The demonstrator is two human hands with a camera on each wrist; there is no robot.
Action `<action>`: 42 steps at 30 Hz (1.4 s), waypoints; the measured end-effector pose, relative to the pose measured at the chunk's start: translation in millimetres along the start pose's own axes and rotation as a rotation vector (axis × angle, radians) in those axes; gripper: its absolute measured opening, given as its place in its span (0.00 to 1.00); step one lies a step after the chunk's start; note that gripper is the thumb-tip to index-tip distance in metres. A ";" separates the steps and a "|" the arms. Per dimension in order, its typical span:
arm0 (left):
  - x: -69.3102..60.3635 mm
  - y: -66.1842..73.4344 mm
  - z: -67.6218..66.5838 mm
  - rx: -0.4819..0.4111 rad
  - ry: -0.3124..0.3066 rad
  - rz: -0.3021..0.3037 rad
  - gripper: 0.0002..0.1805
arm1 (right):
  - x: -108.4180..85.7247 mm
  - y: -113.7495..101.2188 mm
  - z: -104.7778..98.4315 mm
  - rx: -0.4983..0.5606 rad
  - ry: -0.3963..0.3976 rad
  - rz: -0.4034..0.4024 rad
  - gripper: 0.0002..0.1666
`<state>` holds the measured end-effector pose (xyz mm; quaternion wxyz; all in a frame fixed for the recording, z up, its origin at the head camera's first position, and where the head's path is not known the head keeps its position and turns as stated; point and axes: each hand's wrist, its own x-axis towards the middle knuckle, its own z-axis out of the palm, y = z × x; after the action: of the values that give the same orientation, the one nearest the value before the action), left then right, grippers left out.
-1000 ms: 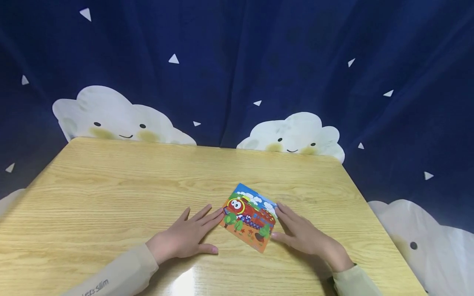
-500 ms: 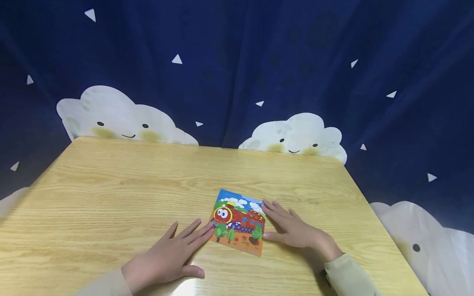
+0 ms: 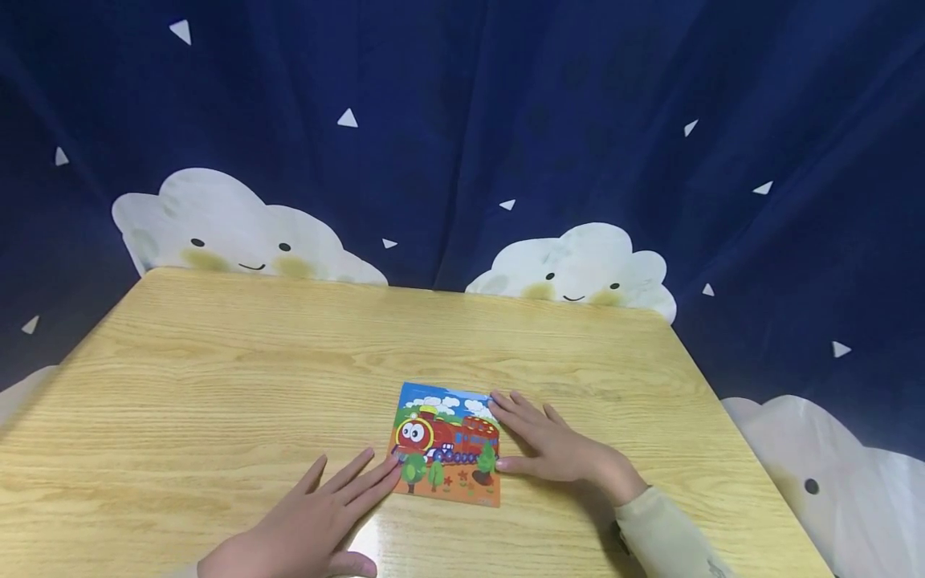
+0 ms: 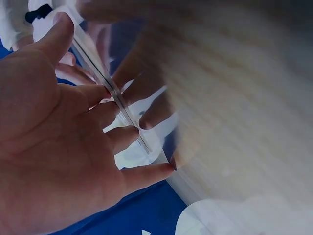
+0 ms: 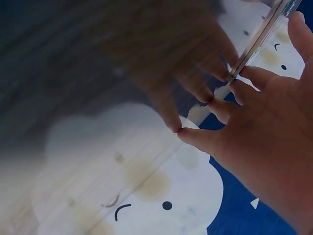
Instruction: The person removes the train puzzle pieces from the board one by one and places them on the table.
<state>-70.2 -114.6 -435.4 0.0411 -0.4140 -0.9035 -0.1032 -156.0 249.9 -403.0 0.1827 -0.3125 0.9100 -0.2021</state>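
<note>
Two bare hands flank one square train picture board, which lies flat on the near half of a wood-grain table, a little right of its middle line. The left hand is spread, its fingers straight and fanned apart; the index and middle fingertips touch the board's left edge, and the thumb sits clear of it on the near side. The right hand reaches in from the other side with fingers loosely extended, the index fingertip at the upper right edge and the thumb against the same edge lower down, a gap between them. Neither hand is clamped on anything.

The board shows a red engine with big round eyes, its face toward the left hand, with white clouds in a blue sky behind and green trees on orange ground in front. In the left wrist view its thin side shows beside the fingers; it may be layered, though blur and reflections in the glossy tabletop make that hard to tell.

A beige sleeve covers the right forearm. Beyond the table hangs a navy cloth with small white triangles and smiling clouds.
</note>
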 end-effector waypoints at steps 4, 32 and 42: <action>-7.6 -1.3 5.5 0.095 0.043 0.038 0.52 | 4.1 -2.6 0.5 0.001 -0.012 -0.013 0.48; -22.5 8.7 1.5 0.152 0.013 0.056 0.45 | 7.2 -14.0 10.9 -0.061 -0.001 -0.085 0.49; 16.9 15.0 -32.8 -0.101 -0.165 0.017 0.44 | 9.1 -19.9 13.9 -0.084 0.159 -0.096 0.44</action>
<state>-70.3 -99.7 -398.4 -0.0536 -0.4305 -0.8938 -0.1136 -146.5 226.1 -407.1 0.0866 -0.3460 0.9133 -0.1967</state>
